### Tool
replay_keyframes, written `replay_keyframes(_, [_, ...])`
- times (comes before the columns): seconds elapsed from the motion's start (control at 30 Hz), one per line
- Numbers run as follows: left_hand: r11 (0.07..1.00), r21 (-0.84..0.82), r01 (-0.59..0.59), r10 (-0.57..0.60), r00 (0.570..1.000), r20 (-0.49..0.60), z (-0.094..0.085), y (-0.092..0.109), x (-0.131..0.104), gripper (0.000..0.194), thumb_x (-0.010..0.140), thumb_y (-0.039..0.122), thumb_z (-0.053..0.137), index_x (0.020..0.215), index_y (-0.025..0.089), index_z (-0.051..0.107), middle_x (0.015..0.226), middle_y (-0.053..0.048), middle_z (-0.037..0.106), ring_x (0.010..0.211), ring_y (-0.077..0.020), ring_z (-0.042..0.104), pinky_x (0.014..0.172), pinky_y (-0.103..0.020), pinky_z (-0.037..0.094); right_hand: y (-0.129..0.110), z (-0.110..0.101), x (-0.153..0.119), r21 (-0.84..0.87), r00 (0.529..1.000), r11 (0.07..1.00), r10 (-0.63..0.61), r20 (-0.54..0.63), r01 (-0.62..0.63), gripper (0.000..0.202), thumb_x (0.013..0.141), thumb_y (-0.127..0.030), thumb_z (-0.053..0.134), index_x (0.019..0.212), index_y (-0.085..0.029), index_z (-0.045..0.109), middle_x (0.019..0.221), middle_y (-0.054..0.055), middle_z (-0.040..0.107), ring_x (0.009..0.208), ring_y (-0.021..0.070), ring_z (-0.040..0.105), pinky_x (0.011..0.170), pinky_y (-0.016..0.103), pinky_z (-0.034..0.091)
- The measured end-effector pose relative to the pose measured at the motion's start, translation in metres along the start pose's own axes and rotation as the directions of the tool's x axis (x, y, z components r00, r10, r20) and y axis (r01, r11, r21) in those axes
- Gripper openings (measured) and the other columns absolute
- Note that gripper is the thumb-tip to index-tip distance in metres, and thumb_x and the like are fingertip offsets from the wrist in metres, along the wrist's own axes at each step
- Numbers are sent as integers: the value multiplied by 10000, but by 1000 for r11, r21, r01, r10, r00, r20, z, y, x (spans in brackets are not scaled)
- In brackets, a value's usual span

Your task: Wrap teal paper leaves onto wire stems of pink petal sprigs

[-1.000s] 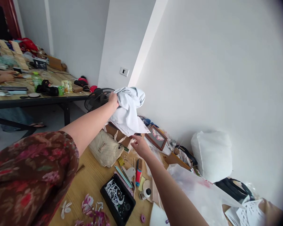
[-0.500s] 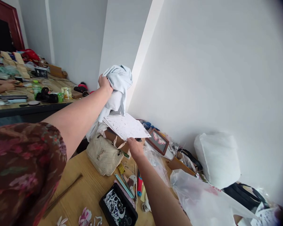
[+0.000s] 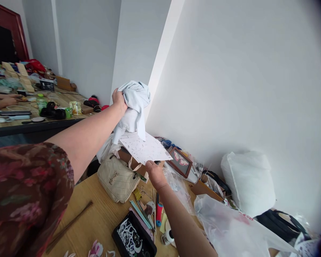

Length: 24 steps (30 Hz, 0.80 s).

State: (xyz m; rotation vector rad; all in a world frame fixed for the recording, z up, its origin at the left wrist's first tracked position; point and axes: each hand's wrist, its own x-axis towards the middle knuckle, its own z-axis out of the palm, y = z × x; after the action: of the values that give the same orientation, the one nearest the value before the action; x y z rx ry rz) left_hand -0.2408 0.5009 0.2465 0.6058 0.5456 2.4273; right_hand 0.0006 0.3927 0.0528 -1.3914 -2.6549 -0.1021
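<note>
My left hand (image 3: 119, 100) grips a bunched pale blue cloth (image 3: 135, 93) and holds it up at arm's length. The cloth's lower folds hang over the back of some white paper sheets (image 3: 146, 147) printed with dark marks. At the front edge of those sheets, my right hand (image 3: 155, 174) pinches them, thumb on top. Beneath the paper is a brown cardboard box (image 3: 130, 157), partly hidden. A beige quilted handbag (image 3: 117, 178) leans against the front of the box.
On the wooden table (image 3: 77, 200) are a black tray (image 3: 133, 233) of white cut pieces, a framed butterfly (image 3: 179, 161), a white plastic bag (image 3: 230, 225) and a stuffed white bag (image 3: 247, 180). Another person's hand (image 3: 12, 100) rests over the far-left table.
The cloth in my left hand has come down slightly, its hanging end lower over the sheets. My right hand and the paper's front edge sit a little lower in view.
</note>
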Motion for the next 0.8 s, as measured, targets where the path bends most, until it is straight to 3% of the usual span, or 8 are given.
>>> replay_keyframes(0.1, [1000, 15, 10, -10, 1000, 13, -2, -6, -2, 93, 850, 127, 466, 868, 112, 556, 757, -8, 572, 675, -117, 543, 688, -303, 468, 2, -1, -9, 63, 999, 998, -24, -37, 27, 129, 871, -187, 467, 941, -168, 573, 907, 27, 615, 762, 132, 585, 673, 285, 483])
replay_keyframes(0.2, [999, 22, 32, -33, 999, 22, -5, -12, -6, 126, 860, 208, 490, 891, 112, 565, 830, -24, 583, 696, -118, 559, 652, -286, 483, 2, -1, -16, 119, 996, 993, -1, -94, 12, 187, 849, -105, 427, 930, -192, 572, 890, 30, 631, 752, 140, 591, 643, 232, 460])
replay_keyframes(0.47, [995, 32, 92, -93, 995, 33, -13, -18, -18, 191, 859, 255, 500, 974, 113, 557, 938, -49, 585, 776, -143, 580, 669, -306, 503, -8, 18, -54, 261, 955, 965, 87, -285, -10, 355, 845, -63, 324, 1052, -238, 553, 1173, 51, 544, 1012, 150, 555, 801, 233, 457])
replay_keyframes(0.63, [992, 47, 114, -117, 991, 61, -14, -19, -19, 190, 861, 249, 497, 982, 115, 555, 947, -53, 585, 786, -144, 582, 677, -310, 505, -2, 38, -78, 308, 946, 951, 74, -315, 28, 310, 845, -90, 360, 1044, -204, 569, 1279, 74, 479, 1104, 150, 512, 893, 245, 435])
replay_keyframes(0.8, [991, 56, 118, -123, 989, 84, -16, -25, -17, 197, 862, 252, 495, 995, 118, 551, 964, -56, 580, 799, -149, 579, 687, -317, 504, 3, 46, -79, 330, 941, 943, 79, -329, 37, 282, 844, -102, 375, 1038, -162, 572, 1294, 117, 471, 1107, 175, 519, 900, 280, 445])
